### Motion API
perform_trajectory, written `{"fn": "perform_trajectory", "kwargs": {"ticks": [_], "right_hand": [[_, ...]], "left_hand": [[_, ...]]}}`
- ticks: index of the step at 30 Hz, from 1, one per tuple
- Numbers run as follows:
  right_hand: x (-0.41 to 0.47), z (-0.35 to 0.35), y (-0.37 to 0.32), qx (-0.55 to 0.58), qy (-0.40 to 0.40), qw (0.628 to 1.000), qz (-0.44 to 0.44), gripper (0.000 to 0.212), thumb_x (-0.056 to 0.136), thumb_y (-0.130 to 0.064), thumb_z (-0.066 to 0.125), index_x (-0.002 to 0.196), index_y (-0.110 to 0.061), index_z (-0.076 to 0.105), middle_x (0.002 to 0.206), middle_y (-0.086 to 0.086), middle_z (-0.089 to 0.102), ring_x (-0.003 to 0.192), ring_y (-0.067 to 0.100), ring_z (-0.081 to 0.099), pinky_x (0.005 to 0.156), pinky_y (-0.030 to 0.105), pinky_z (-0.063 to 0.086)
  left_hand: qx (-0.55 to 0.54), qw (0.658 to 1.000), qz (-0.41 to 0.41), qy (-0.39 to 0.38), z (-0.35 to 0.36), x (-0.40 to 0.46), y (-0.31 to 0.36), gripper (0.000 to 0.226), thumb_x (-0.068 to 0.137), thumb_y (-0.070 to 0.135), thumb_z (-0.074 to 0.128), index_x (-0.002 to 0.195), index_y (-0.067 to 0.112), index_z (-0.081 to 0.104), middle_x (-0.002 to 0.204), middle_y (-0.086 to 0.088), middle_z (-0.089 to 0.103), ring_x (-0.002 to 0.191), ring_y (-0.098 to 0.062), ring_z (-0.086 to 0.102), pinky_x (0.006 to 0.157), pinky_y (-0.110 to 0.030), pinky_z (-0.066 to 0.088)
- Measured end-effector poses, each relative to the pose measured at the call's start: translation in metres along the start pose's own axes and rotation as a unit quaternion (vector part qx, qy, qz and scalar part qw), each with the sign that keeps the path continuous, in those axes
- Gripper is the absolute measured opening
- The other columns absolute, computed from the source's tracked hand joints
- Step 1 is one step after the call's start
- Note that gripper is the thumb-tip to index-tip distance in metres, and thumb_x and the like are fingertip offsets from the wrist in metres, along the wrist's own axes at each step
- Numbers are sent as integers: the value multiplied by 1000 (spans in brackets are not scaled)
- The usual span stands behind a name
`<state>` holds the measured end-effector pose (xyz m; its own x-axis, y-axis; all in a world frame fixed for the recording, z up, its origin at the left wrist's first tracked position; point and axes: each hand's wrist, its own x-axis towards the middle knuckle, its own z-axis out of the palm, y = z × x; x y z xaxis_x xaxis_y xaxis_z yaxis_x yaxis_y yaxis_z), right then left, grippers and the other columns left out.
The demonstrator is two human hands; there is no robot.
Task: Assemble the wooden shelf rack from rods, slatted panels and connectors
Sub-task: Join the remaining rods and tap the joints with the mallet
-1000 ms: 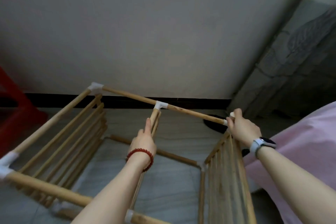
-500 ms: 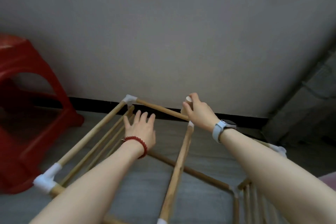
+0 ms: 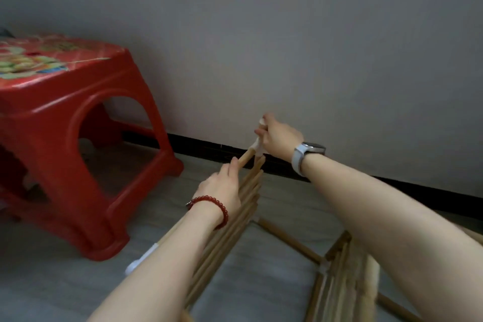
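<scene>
I see the left hand (image 3: 220, 192) wrapped around the top rod (image 3: 245, 157) of the slatted panel (image 3: 230, 227), a red bead bracelet (image 3: 209, 205) on that wrist. The right hand (image 3: 278, 138) is clamped on the white corner connector (image 3: 257, 148) at the rod's far end, fingers curled round it; a watch (image 3: 304, 154) sits on the wrist. The 2 hands are near each other, not touching. The rack stands on the grey floor (image 3: 65, 282) near the wall. A 2nd slatted panel (image 3: 342, 277) shows at lower right, and a floor-level rod (image 3: 287, 240) runs toward it. A red plastic stool (image 3: 65, 117) stands to the left. Another white connector (image 3: 141, 260) sits beside my left forearm.
</scene>
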<state>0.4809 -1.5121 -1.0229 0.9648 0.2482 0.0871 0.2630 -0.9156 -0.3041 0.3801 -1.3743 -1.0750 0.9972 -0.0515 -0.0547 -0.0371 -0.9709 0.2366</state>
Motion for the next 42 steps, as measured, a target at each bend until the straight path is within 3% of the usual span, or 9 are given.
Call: {"fn": "perform_trajectory", "kwargs": {"ticks": [6, 12, 15, 18, 22, 30, 33, 37, 42], "right_hand": [[-71, -55, 36, 35, 48, 998, 17, 35, 95, -45, 40, 119, -19, 41, 107, 16, 63, 96, 38, 59, 71, 37, 41], [-220, -88, 108, 73, 8, 974, 213, 51, 79, -52, 62, 114, -25, 39, 102, 3, 60, 98, 27, 59, 77, 34, 45], [-294, -101, 130, 99, 48, 944, 311, 65, 75, -38, 75, 124, -12, 40, 111, 12, 60, 101, 30, 58, 78, 32, 43], [-370, -116, 141, 105, 84, 940, 314, 22, 75, -22, 77, 82, -16, 57, 103, 11, 61, 84, 19, 55, 72, 26, 35], [-463, -124, 158, 159, 114, 916, 350, 10, 85, -18, 66, 79, -11, 62, 84, 8, 65, 84, 27, 60, 78, 40, 47], [-515, -88, 150, 521, 182, 682, 480, 32, 98, -38, 41, 98, -11, 59, 69, 10, 71, 31, 6, 33, 31, 14, 24], [-507, -98, 146, 544, 183, 672, 468, 34, 97, -38, 42, 100, -9, 58, 66, 13, 71, 29, 5, 31, 29, 13, 22], [-461, -156, 127, 611, 212, 671, 363, 32, 95, -37, 46, 88, -7, 55, 70, 20, 68, 29, 6, 31, 29, 14, 22], [-405, -227, 77, 533, 271, 768, 229, 24, 91, -40, 54, 89, -17, 58, 70, 2, 71, 30, 6, 40, 31, 16, 30]], "left_hand": [[25, 1000, 16, -3, -5, -8, 1, 77, 92, 36, 42, 148, 10, -3, 154, -3, 12, 142, -23, 10, 110, -44, 24], [29, 999, -31, 13, -8, -52, 31, 63, 94, 42, 38, 147, 15, 16, 157, -3, 6, 144, -22, -1, 112, -56, 4], [-35, 999, 41, -4, -10, -94, 71, 51, 95, 38, 39, 141, 19, 32, 155, -1, 15, 144, -21, 4, 113, -52, 5], [-89, 986, 139, -1, -10, -146, 115, 42, 94, 34, 42, 133, 19, 45, 145, -1, 34, 138, -20, 24, 113, -42, 20], [-131, 963, 228, -59, 3, -212, 173, 34, 95, 29, 43, 125, 17, 53, 127, -3, 52, 121, -22, 46, 100, -33, 36], [-48, 913, 299, -273, 32, -293, 257, 32, 92, 45, 42, 109, 25, 61, 108, -3, 65, 102, -25, 58, 83, -34, 45], [-4, 918, 326, -226, 31, -303, 262, 28, 93, 48, 43, 100, 25, 58, 102, -1, 64, 100, -25, 57, 78, -35, 32], [-102, 949, 288, -75, -17, -281, 264, 23, 97, 38, 40, 103, 25, 57, 102, 5, 63, 103, -18, 55, 80, -33, 22], [-271, 940, 202, 38, -100, -247, 252, 17, 98, 33, 40, 96, 26, 56, 80, 12, 55, 94, -17, 56, 94, -35, 34]]}}
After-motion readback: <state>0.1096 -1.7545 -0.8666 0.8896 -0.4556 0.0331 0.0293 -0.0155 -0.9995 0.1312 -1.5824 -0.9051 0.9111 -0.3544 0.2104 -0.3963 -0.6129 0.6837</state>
